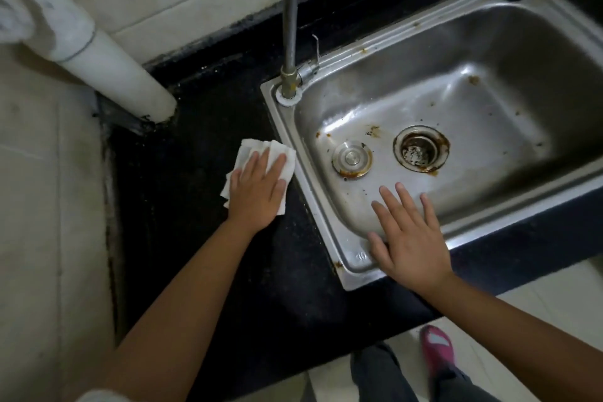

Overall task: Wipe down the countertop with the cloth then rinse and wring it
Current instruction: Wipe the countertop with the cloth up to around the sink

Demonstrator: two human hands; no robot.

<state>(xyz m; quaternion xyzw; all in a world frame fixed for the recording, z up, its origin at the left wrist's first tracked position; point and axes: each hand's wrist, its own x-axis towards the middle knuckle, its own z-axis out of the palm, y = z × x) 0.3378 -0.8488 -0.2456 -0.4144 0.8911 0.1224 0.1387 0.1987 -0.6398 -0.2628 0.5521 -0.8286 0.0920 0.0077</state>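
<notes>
I had my left hand (257, 186) flat on the cloth (261, 158), its grip open, pressing it to the desk (195, 206) just left of the sink (293, 153). My right hand (408, 238) lay open on the sink's near rim, holding nothing; I judged long, firm, overlapping strokes best.

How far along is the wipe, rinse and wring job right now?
Nothing looks finished yet. In hand: the left hand presses the white cloth flat on the black countertop beside the sink, so wiping is under way. The right hand rests open on the sink's front rim. Left: rinsing and wringing; no water shows at the faucet.
</notes>
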